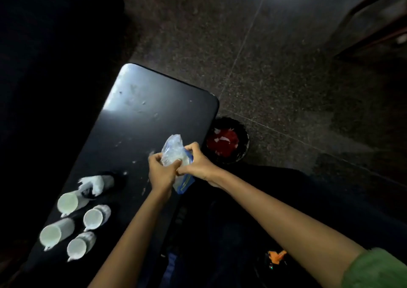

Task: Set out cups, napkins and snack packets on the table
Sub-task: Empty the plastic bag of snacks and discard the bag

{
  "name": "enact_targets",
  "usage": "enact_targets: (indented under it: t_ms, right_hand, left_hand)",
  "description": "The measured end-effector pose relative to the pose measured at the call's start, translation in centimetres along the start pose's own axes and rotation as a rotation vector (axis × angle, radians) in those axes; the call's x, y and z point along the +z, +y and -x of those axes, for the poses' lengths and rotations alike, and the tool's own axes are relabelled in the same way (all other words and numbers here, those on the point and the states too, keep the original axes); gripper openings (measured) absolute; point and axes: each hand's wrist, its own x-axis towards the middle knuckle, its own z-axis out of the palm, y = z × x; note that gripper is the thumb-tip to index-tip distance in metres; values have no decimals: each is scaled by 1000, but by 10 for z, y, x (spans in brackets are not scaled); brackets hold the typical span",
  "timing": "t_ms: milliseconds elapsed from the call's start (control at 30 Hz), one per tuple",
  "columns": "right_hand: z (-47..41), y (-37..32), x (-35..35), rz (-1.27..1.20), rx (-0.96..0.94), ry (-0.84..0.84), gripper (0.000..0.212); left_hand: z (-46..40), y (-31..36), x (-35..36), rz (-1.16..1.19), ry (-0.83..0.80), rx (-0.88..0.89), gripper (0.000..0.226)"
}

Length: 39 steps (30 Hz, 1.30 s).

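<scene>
A clear plastic packet with blue edging point(174, 148) is held over the right edge of the black table point(136, 111). My left hand point(160, 169) grips its near left side, and my right hand point(197, 163) pinches its right side, the two hands touching. Several white cups point(68, 202) stand on the table's near left part. A crumpled white napkin point(94, 184) sits in a dark holder just beyond them.
A round black bin point(229, 142) with red and white scraps stands on the speckled floor right of the table. Something orange point(276, 257) lies low near my right forearm. A dark seat fills the left; wooden furniture point(374, 27) is far right.
</scene>
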Motion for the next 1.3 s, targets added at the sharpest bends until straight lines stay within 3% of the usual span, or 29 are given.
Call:
enact_targets:
  t_ms: [100,233,333,500,667,767,833,967,1167,1300]
  right_hand:
    - [-18,12,-38,78,-11,62,70]
    - [-55,38,-83,121,14,357,51]
    - [-82,68,-107,125,123,542,39]
    - [-127,106,-145,72,298,722,49]
    - [-170,130,-176,8,451,668,74]
    - [-193,141,-187,-36,458,590,100]
    - [-207,149,-193,-89,482,543,106]
    - [-223,166,-197,-87,548,559,93]
    - [-208,187,-185,43,503,618,48]
    - [-181,181,-174,59,445,587,39]
  left_hand:
    - [-17,10,45,-48,-61,-67,40]
    - [-47,14,102,-142,-283,-110,42]
    - [-65,12,138,-279,-395,-36,50]
    - [-97,2,173,-623,-486,56,59]
    - [-123,-9,196,-758,-582,18,57]
    - [-134,-14,210,-805,-606,37,58]
    - [-140,-18,217,-831,-621,45,59]
    - [-144,-28,224,-861,-626,39,60]
    - [-132,-37,221,-860,-593,33,59]
    - [-114,-34,212,-852,-559,60,56]
